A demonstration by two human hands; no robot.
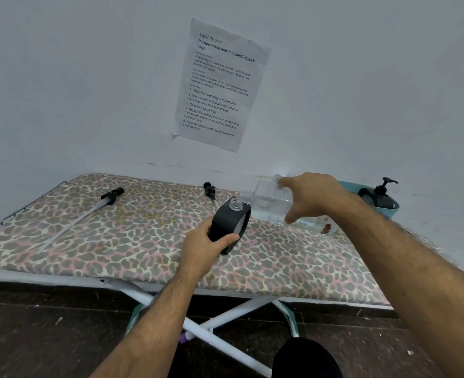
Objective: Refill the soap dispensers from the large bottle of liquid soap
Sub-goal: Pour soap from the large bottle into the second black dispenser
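My left hand (207, 245) grips a black soap dispenser (229, 226) with its pump off and its clear neck open at the top. My right hand (311, 199) holds the large clear soap bottle (266, 200) by its handle, tipped on its side, its threaded spout right beside the dispenser's open neck. A black pump head with a long tube (89, 211) lies on the board at the left. A second, smaller black pump (209, 189) lies near the wall.
All of this is over an ironing board (132, 241) with a leopard-print cover, set against a white wall. A teal tub (389, 208) at the right end holds another black dispenser (380, 196) with its pump on. A printed sheet (220, 83) hangs on the wall.
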